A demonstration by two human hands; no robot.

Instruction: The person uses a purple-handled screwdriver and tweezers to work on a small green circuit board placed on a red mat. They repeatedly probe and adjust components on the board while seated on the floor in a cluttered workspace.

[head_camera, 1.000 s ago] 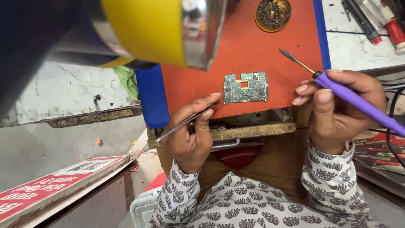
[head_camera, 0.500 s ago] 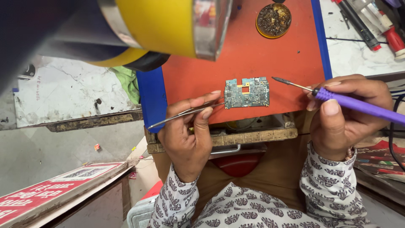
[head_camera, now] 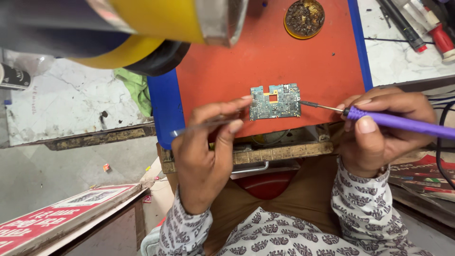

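A small teal circuit board point(head_camera: 275, 102) lies on the red mat point(head_camera: 265, 52). My left hand point(head_camera: 206, 151) pinches metal tweezers point(head_camera: 208, 124), whose tips reach the board's left edge. My right hand point(head_camera: 379, 130) grips a purple-handled soldering iron point(head_camera: 403, 122). Its thin metal tip touches the board's right edge.
A round tin of brownish residue point(head_camera: 304, 18) sits at the mat's top. A blurred yellow and metal lamp head point(head_camera: 156, 23) hangs close to the camera at upper left. Pens and tools point(head_camera: 426, 28) lie on the marble top at right. A green cloth point(head_camera: 135, 87) sits left of the mat.
The iron's tip has come down from above the board to its right edge. The tweezers have closed in on the board's left side.
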